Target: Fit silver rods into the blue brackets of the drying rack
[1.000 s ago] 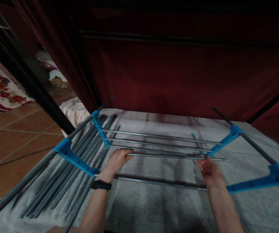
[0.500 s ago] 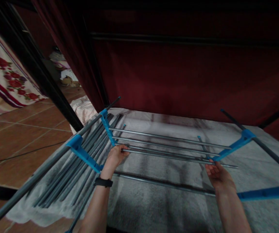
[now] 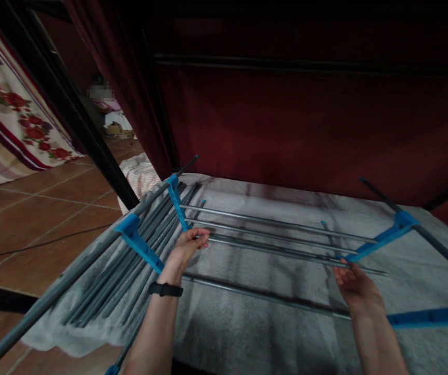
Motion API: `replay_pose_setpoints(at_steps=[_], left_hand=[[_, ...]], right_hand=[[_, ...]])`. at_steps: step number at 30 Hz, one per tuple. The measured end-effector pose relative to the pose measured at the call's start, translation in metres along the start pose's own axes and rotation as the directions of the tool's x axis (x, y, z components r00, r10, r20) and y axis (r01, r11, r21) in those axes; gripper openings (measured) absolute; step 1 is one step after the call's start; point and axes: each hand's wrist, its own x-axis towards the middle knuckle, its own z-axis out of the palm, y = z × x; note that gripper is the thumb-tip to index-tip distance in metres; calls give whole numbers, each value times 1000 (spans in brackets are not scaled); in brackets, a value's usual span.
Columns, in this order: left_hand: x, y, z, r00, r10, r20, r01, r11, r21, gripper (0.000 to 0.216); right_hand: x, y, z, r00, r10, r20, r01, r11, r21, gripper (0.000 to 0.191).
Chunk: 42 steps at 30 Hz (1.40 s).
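L-hand grip [image 3: 187, 246] & R-hand grip [image 3: 358, 285] pinch slim shiny rod [image 3: 278, 251] nr blue plastic bracket [image 3: 382, 239], over fuzzy cloth [image 3: 255, 333].

Shiny metal rods [image 3: 270, 248], plastic brackets [image 3: 141, 246]

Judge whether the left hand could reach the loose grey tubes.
Probably yes, if the left hand lets go of the rod: a gap between two blue brackets leaves the loose tubes exposed.
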Motion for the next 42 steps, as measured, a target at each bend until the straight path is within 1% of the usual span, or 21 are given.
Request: replay_pose_setpoints(at_steps=[5,8,10,14,19,23,27,31,33,38,42], left_hand=[[2,-1,1,998,-33,-56,21,979,-204,27],[4,-1,3,987,-126,-98,79,921,-381,22],[5,-1,4,978,-181,-106,114,882,-458,17],[5,0,7,971,-227,-78,158,848,-507,11],[3,0,9,963,-268,-26,196,764,-615,9],[3,1,9,952,-305,-12,227,735,-640,8],[3,1,9,936,-350,-29,248,718,-651,8],[4,0,11,928,-371,-36,257,706,-660,6],[4,-1,12,925,-379,-34,261,698,-667,9],[2,1,18,937,-349,-5,247,675,-696,13],[-2,2,25,950,-308,43,251,680,-689,10]], right_hand=[[2,1,1,1000,14,18,-14,1000,-15,11],[1,2,2,1000,22,14,-22,1000,-21,13],[-1,3,2,999,28,20,-27,999,-22,13],[-3,1,3,999,37,3,-37,999,-19,13],[-3,1,5,999,36,-3,-36,999,-37,13],[-3,3,5,999,36,0,-36,999,-30,12],[-2,4,5,999,50,-9,-50,999,-17,14],[-2,5,7,999,42,7,-41,999,-17,15],[-3,7,9,999,50,-8,-50,998,-25,16],[-10,12,13,999,45,0,-45,998,-52,17],[-12,15,13,999,39,-6,-40,998,-57,17]])
